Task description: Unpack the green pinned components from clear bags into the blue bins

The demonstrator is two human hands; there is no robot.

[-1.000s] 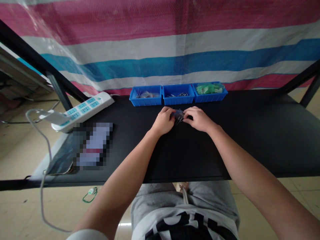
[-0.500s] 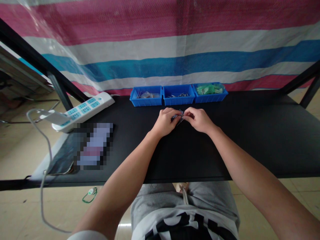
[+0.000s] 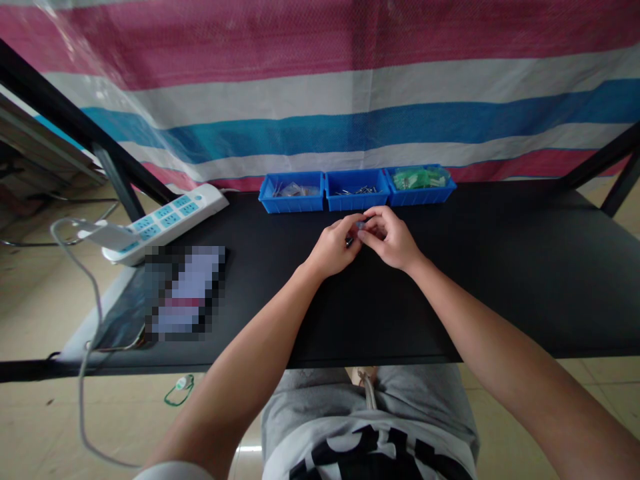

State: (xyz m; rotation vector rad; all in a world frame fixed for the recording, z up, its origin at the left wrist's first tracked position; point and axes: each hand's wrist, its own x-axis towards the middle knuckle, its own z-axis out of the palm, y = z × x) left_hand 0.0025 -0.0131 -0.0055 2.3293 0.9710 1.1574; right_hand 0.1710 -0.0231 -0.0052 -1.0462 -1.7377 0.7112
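**Head view:** The camera is looking forward and down over a black tabletop, with both forearms reaching to its middle.

**Left hand:** The left hand is lying close to the tabletop, its fingers pressed together and pinching the near side of a small part.

**Right hand:** The right hand is meeting the left at the fingertips, its thumb and fingers curling inward on the same small part.

**Small part:** The small part is sitting between both sets of fingertips, just in front of the middle bin. It looks bluish and clear, but the fingers are hiding most of it, so its exact form is unclear.

**Bins:** Three blue plastic bins stand side by side at the far edge. The left bin is holding clear pieces, the middle bin is holding metal pins, and the right bin is holding green pieces.

**Progress:** All three bins are holding parts, so stock is left. I cannot tell whether the small part is complete.

**Nearby:** A white power strip is lying at the table's left side, beside a pixelated flat item.
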